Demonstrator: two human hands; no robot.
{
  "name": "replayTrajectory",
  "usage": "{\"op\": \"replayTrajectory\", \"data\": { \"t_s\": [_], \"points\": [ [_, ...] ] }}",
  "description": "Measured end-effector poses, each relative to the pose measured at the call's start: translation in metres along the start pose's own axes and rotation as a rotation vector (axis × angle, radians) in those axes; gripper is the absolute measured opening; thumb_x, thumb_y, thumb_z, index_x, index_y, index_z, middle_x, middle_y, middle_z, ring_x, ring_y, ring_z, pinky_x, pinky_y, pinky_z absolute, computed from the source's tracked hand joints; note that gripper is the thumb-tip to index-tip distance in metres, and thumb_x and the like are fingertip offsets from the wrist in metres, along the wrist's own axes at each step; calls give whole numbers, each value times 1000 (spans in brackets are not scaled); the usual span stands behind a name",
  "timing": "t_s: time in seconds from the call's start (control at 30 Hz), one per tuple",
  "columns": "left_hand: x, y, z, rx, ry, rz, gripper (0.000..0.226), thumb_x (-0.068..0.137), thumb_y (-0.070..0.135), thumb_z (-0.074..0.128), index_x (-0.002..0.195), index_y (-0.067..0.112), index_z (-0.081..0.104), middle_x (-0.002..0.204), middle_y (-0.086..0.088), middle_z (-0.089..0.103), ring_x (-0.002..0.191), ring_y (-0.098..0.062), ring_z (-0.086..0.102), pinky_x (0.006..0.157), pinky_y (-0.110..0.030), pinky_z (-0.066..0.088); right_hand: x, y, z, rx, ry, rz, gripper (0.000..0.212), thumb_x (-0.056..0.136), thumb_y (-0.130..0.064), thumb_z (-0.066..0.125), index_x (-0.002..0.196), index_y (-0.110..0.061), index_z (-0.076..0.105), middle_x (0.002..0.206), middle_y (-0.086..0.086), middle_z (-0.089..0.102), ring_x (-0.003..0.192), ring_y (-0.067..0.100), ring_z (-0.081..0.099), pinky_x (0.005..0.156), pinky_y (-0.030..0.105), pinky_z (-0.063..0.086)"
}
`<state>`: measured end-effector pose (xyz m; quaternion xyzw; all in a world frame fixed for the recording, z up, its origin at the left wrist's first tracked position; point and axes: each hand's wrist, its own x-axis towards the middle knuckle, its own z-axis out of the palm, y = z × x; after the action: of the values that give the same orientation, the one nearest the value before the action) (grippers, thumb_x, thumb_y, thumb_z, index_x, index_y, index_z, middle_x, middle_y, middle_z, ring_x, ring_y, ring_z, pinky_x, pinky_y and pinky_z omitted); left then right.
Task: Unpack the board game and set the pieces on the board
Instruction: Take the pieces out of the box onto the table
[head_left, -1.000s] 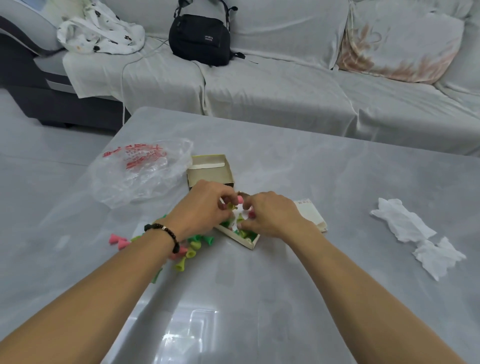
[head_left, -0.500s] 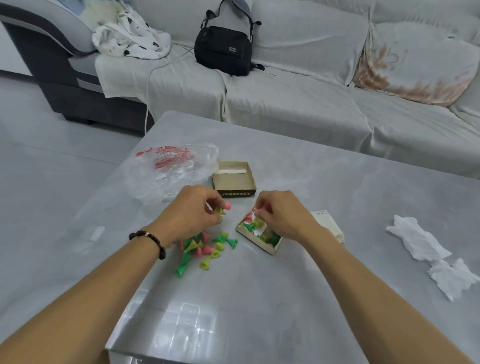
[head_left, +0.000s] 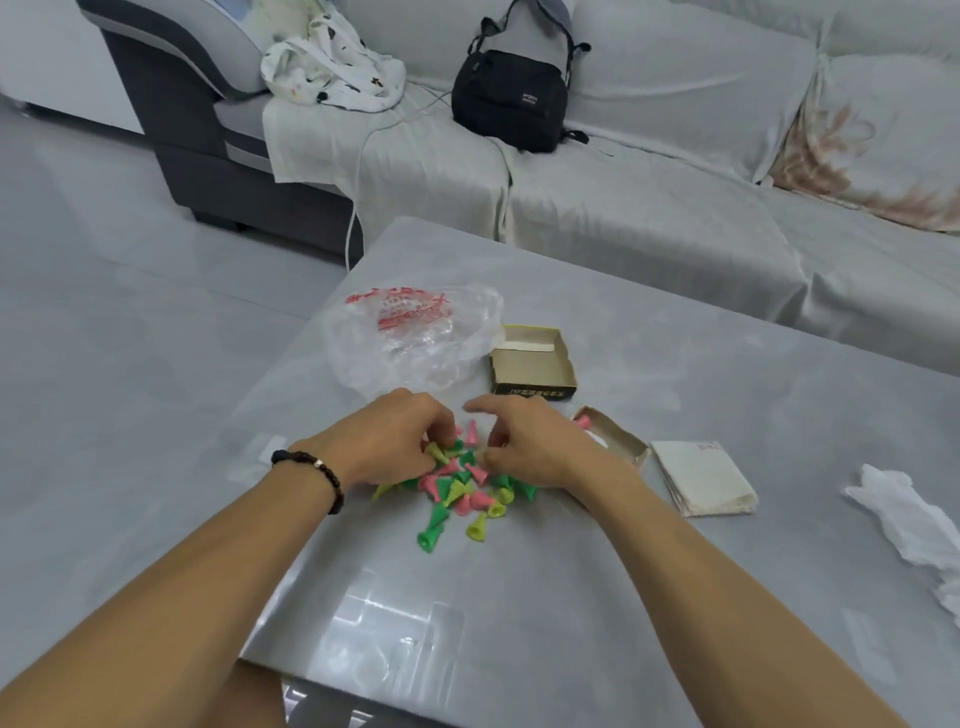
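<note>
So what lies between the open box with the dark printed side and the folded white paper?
In the head view, the other box half lies between the open box and the folded paper, with a pink piece at its near-left end.

Bare forearms, no sleeves; dark beaded bracelet (head_left: 317, 475) with one pale bead on left wrist

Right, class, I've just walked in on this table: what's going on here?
A person is unpacking a board game. Both hands, left hand and right hand, work over a heap of pink, green and yellow cone pieces on the grey table. Whether either has a grip on a piece is unclear. The box tray lies nearly emptied, its lid behind; the folded board is still unopened.
</note>
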<state>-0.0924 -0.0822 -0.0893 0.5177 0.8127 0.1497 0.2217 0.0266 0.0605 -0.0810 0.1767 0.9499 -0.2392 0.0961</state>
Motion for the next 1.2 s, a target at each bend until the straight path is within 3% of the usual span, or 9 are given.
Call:
{"op": "replayTrajectory", "data": {
  "t_s": [0.1, 0.2, 0.33, 0.47, 0.6, 0.73, 0.9, 1.07, 1.2],
  "points": [
    [-2, 8, -7, 71, 16, -5, 31, 82, 23, 62, 112, 29, 63, 96, 11, 62, 83, -10, 53, 66, -21, 42, -12, 12, -20, 17, 201, 62, 36, 90, -17, 56, 125, -19, 60, 107, 2, 69, 101, 19, 62, 81, 26, 45],
    [7, 26, -9, 236, 121, 64, 32, 88, 35, 54, 120, 32, 57, 114, 9, 58, 100, -13, 54, 79, -29, 46, -27, 39, -42, -3, 370, 231, 22, 91, -16, 53, 106, -14, 70, 104, 5, 70, 98, 22, 63, 78, 26, 46],
    [33, 67, 11, 210, 126, 196, 32, 93, 39, 49, 125, 32, 53, 124, 8, 54, 107, -15, 54, 84, -32, 45, -47, 69, -51, -14, 270, 377, 20, 90, -16, 57, 104, -11, 70, 106, 5, 68, 94, 20, 61, 74, 28, 49],
    [68, 98, 27, 191, 46, 304, 33, 86, 38, 55, 118, 35, 53, 111, 8, 56, 98, -15, 55, 77, -34, 48, -53, 86, -43, 14, 165, 359, 22, 77, -24, 68, 95, -12, 67, 92, 4, 68, 87, 21, 63, 74, 34, 54],
    [92, 113, 25, 233, -140, 351, 33, 78, 28, 67, 76, 44, 38, 83, 11, 47, 66, -10, 45, 61, -27, 38, -43, 89, -34, -59, 102, 285, 43, 70, -37, 77, 103, -14, 61, 98, 4, 64, 90, 22, 60, 68, 29, 44],
    [102, 109, 30, 297, -123, 352, 23, 76, 20, 70, 83, 26, 49, 82, 12, 41, 79, -17, 52, 63, -29, 41, -32, 93, -21, -133, 116, 287, 56, 71, -37, 78, 116, -12, 56, 112, 9, 55, 102, 27, 57, 78, 31, 44],
    [100, 106, 31, 363, -109, 376, 15, 84, 22, 63, 98, 18, 61, 103, 2, 53, 87, -20, 55, 71, -34, 45, -26, 92, -19, -155, 79, 324, 42, 77, -30, 74, 109, -11, 56, 110, 12, 62, 103, 33, 59, 75, 32, 44],
    [99, 113, 28, 457, -150, 374, 12, 87, 20, 59, 76, 18, 55, 94, 2, 49, 82, -19, 53, 67, -32, 43, -28, 93, -16, -118, 113, 315, 50, 75, -31, 76, 115, -12, 53, 115, 10, 48, 103, 31, 55, 83, 35, 46],
    [96, 110, 25, 460, -165, 352, 14, 87, 17, 55, 74, 22, 53, 81, 2, 56, 74, -20, 54, 60, -33, 42, -22, 94, -19, -90, 88, 328, 48, 72, -27, 78, 113, -16, 55, 110, 6, 58, 103, 27, 58, 76, 31, 44]
  ]
}}
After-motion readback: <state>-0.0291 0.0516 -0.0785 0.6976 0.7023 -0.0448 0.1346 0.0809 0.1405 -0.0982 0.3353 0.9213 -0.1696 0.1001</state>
